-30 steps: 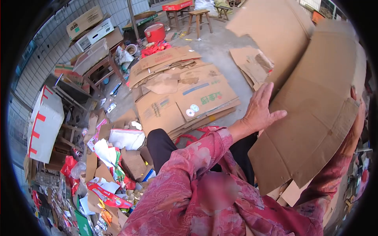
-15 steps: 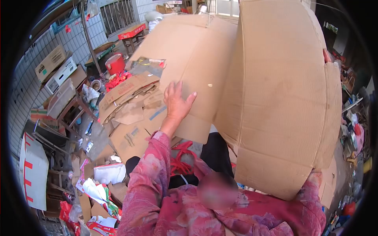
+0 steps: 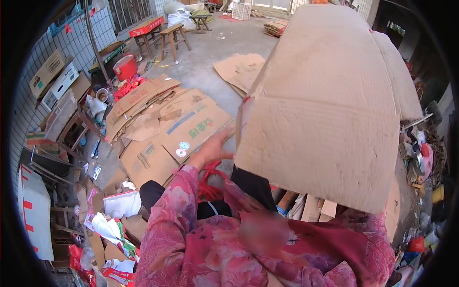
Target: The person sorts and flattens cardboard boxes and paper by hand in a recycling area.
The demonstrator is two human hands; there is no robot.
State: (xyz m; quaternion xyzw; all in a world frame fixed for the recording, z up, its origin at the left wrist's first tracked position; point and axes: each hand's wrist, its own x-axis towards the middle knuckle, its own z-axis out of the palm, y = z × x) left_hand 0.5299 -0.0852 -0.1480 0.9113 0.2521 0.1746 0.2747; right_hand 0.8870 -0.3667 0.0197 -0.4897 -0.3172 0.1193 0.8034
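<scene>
A large brown cardboard sheet [image 3: 325, 129], creased across its lower part, rises in front of me on the right side. My left hand [image 3: 215, 148] is open with its thumb apart from the fingers, between this sheet and a pile of flattened cartons. Just beyond that hand lies a flattened carton [image 3: 203, 125] with green print and a blue stripe. The right sleeve [image 3: 368, 220] reaches up to the sheet's lower right edge, and the sheet hides my right hand.
More flattened cardboard [image 3: 239, 69] lies on the concrete floor ahead. A red bucket [image 3: 125, 67] and a wooden stool [image 3: 173, 34] stand at the far left. Boxes lean by the tiled wall. Mixed scrap [image 3: 117, 234] lies at the lower left, with more along the right.
The cardboard has swung and folded toward the right, away from my left hand, uncovering the floor and the printed carton. My left hand has come down and closer to me.
</scene>
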